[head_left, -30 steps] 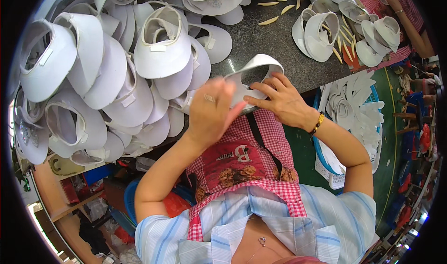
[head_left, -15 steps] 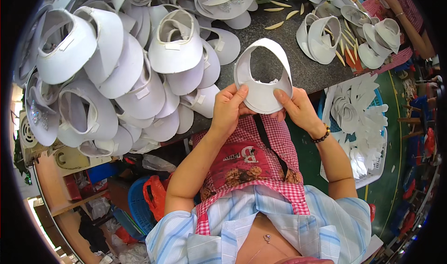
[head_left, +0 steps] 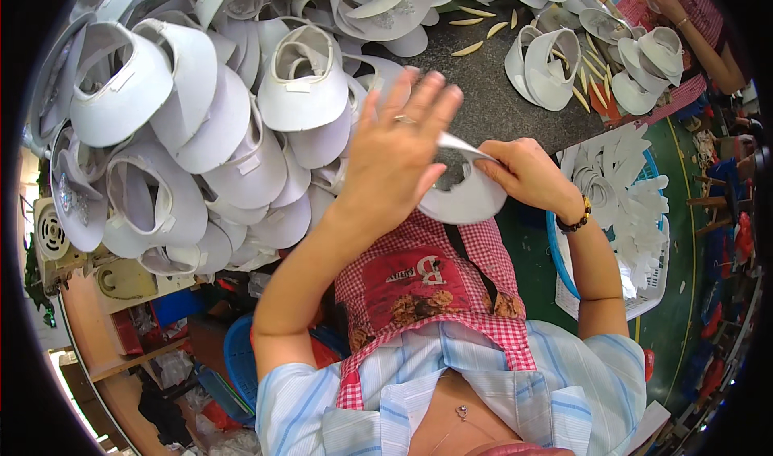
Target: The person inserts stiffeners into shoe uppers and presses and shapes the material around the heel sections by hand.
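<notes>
A white sun visor (head_left: 467, 202) hangs in front of my apron, tilted, its brim toward me. My right hand (head_left: 527, 174) pinches it at the right side of its band. Raised over the visor's left part, my left hand (head_left: 398, 154) has its fingers stretched and spread, slightly blurred, with nothing in them. It hides part of the band; whether the palm touches the visor I cannot tell. Just left of that hand, a big heap of white visors (head_left: 302, 94) covers the dark tabletop (head_left: 475, 78).
Far right on the table stand more visors (head_left: 551, 70) beside several thin cream strips (head_left: 592, 74). Right of me, a white basket (head_left: 652, 291) holds white cut pieces (head_left: 612, 190). Another person's arm (head_left: 700, 37) shows at the upper right. A blue basket (head_left: 241, 359) stands at lower left.
My left hand has let go of the visor and risen up and left, fingers spreading. The visor has dropped lower and turned in my right hand, which keeps hold of it.
</notes>
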The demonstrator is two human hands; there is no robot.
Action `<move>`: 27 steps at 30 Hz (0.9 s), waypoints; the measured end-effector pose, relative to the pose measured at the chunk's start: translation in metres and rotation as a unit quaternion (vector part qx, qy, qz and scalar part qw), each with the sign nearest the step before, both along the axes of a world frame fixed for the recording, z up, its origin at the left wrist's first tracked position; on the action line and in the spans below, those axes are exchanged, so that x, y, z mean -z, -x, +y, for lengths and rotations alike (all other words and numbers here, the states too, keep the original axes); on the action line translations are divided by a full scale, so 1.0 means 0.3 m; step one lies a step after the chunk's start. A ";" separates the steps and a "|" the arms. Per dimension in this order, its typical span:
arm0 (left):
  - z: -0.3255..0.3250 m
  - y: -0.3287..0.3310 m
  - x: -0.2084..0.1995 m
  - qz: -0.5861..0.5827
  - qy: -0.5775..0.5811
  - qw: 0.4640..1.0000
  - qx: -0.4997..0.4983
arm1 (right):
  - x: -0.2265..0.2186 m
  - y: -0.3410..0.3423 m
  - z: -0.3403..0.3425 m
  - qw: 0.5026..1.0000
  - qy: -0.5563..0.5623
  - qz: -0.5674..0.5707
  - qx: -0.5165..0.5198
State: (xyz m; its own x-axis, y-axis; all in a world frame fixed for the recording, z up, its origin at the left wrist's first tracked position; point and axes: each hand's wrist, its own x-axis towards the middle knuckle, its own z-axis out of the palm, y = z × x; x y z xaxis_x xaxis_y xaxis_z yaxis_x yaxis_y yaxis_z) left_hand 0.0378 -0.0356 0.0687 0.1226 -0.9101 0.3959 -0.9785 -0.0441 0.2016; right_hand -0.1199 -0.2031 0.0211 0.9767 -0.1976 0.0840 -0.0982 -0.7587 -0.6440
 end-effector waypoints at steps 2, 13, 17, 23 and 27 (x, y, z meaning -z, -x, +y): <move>-0.037 -0.020 0.053 -0.069 -0.006 0.997 0.030 | -0.034 -0.010 0.009 0.999 0.001 0.019 -0.026; -0.026 -0.082 0.128 0.546 -0.410 0.729 0.048 | 0.014 -0.022 0.095 0.999 0.006 -0.036 -0.007; -0.002 -0.086 0.132 0.541 -0.425 0.720 0.090 | 0.004 -0.024 0.073 0.977 -0.205 0.062 0.012; 0.026 -0.058 0.128 0.639 -0.397 0.653 0.088 | -0.025 -0.041 0.036 0.943 -0.311 0.089 -0.084; 0.027 -0.047 0.151 0.515 -0.402 0.753 0.087 | -0.077 -0.073 0.047 0.975 -0.056 0.174 -0.127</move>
State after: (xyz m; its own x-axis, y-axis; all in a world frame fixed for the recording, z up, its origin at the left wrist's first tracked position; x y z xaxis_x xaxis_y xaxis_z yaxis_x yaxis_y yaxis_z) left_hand 0.0518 -0.0277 0.0235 -0.1598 -0.8429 -0.5138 -0.3273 -0.4458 0.8332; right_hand -0.0979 -0.1889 0.0443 0.9610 0.0648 -0.2689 -0.1436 -0.7140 -0.6852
